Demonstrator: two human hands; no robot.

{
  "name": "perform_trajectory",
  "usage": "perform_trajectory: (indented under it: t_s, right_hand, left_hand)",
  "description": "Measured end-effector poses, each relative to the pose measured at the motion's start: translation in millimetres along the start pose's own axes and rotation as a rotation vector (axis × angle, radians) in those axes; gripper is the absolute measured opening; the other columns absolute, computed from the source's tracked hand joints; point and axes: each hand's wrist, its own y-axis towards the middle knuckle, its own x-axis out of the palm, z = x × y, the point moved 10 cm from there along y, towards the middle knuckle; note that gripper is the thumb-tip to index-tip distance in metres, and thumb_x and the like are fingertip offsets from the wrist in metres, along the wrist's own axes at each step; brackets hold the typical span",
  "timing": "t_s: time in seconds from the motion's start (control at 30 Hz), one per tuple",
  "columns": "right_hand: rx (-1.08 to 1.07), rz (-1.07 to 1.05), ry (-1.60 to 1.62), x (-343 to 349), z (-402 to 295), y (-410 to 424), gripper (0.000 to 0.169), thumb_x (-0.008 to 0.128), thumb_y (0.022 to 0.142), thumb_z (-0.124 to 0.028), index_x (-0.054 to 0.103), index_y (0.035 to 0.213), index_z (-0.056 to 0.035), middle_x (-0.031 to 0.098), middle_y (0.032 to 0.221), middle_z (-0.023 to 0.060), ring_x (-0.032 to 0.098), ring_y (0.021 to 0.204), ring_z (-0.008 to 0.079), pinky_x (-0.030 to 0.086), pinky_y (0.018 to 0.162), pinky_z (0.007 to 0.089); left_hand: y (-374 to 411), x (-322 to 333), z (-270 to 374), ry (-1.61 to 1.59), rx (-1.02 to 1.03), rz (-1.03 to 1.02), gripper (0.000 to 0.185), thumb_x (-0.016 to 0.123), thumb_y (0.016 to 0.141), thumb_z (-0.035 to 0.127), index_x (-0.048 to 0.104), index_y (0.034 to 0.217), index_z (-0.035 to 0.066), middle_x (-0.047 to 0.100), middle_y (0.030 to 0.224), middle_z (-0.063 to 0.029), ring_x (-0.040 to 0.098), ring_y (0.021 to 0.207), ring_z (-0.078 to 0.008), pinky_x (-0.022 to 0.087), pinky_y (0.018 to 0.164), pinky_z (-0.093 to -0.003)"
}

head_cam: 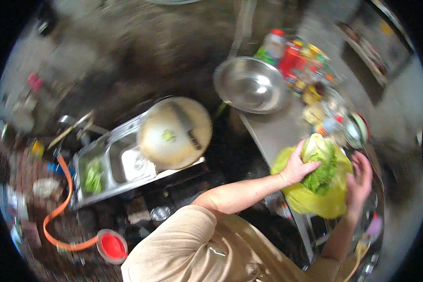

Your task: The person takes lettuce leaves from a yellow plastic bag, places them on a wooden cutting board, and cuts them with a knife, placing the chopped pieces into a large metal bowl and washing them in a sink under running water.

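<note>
A head of green lettuce [319, 165] rests over a yellow plastic bag [317, 204] at the table's edge. Around its left side is my left hand [301, 165], thumb across the leaves. On the right of the bag, my right hand [360, 176] is raised with its fingers apart, close to the bag; whether it touches the plastic is unclear. A round cutting board [151, 148] lies over the right end of the steel sink, bearing a cleaver [185, 123] with a dark handle and a small piece of green vegetable [168, 135].
The double-basin sink [114, 164] holds cut greens [93, 176] in its left basin. A large steel bowl [250, 84] sits on the table [268, 130], beside blurred bottles [290, 58] and jars. An orange hose [53, 215] curves down to a red plastic vessel [112, 245].
</note>
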Motion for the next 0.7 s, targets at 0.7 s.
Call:
perform_trajectory:
  t_s: [0.7]
  right_hand:
    - [0.352,-1.005,-0.482,669,14,-92,0.071,0.059,0.078,-0.012,0.032,0.144,-0.0098,0.060,0.113,0.0293,0.059,0.107,0.0448,0.047,0.091,0.0480]
  left_hand:
    - [-207,-592,152,1.777,-0.901,0.275,0.099,0.076,0.064,0.055,0.036,0.144,0.015,0.053,0.132,-0.0215,0.051,0.121,-0.0394,0.038,0.103,-0.0501]
